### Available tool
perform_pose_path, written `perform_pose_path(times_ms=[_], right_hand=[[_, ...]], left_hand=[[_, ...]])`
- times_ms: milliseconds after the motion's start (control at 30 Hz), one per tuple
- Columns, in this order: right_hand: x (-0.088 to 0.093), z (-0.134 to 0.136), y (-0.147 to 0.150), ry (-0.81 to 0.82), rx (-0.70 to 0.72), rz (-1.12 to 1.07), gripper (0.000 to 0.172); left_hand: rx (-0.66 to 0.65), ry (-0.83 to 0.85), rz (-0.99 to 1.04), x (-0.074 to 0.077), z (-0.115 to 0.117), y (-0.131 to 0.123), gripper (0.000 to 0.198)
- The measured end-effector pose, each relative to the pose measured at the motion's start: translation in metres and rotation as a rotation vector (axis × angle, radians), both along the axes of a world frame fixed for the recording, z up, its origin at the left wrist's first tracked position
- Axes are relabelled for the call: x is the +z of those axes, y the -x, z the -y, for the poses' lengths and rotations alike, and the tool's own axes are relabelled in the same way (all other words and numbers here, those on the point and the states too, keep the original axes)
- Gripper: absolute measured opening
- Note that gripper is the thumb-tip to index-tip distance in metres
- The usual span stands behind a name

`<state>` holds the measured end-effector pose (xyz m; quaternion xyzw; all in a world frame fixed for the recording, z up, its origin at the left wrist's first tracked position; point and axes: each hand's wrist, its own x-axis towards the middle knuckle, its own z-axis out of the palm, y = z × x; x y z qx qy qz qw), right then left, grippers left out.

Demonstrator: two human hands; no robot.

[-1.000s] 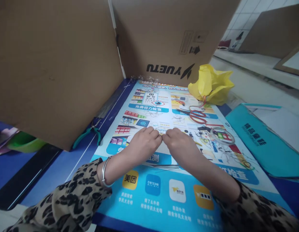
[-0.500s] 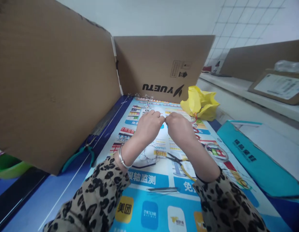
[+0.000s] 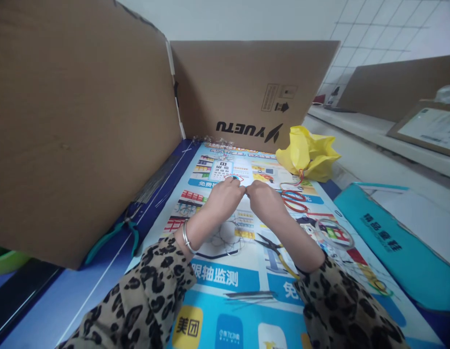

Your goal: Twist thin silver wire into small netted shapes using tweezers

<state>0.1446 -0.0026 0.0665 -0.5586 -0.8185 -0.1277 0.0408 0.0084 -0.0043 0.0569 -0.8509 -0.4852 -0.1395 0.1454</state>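
A printed poster (image 3: pixel 225 291) covers the blue table, with cardboard walls (image 3: pixel 83 121) standing at the left and behind. At the left, green pliers (image 3: pixel 114 235) lie near the cardboard. The left hand (image 3: pixel 225 196) and right hand (image 3: pixel 263 198) meet fingertip to fingertip above the poster, both pinched on something too small to see. Under them lies thin wire (image 3: pixel 225 240). Yellow-handled pliers (image 3: pixel 275 247) lie just beside the right wrist. Farther right are red loops (image 3: pixel 293 198) and a yellow bag (image 3: pixel 308 152).
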Motion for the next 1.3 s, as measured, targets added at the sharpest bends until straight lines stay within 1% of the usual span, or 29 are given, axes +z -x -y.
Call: perform_pose_path(times_ms=[500,733,1100,1300], right_hand=[[-0.015,-0.008,-0.002,0.035,0.005,-0.065,0.027],[-0.017,-0.007,0.000,0.040,-0.003,-0.080,0.028],[-0.019,-0.006,0.001,0.034,-0.038,-0.097,0.025],[-0.021,-0.007,0.003,0.057,-0.042,-0.133,0.025]], left_hand=[[0.029,0.044,-0.006,-0.008,0.001,-0.001,0.016],[0.046,0.056,-0.008,-0.011,0.001,-0.003,0.017],[0.075,0.075,-0.015,-0.012,0.001,-0.006,0.019],[0.077,0.079,-0.009,-0.010,0.001,-0.005,0.020]])
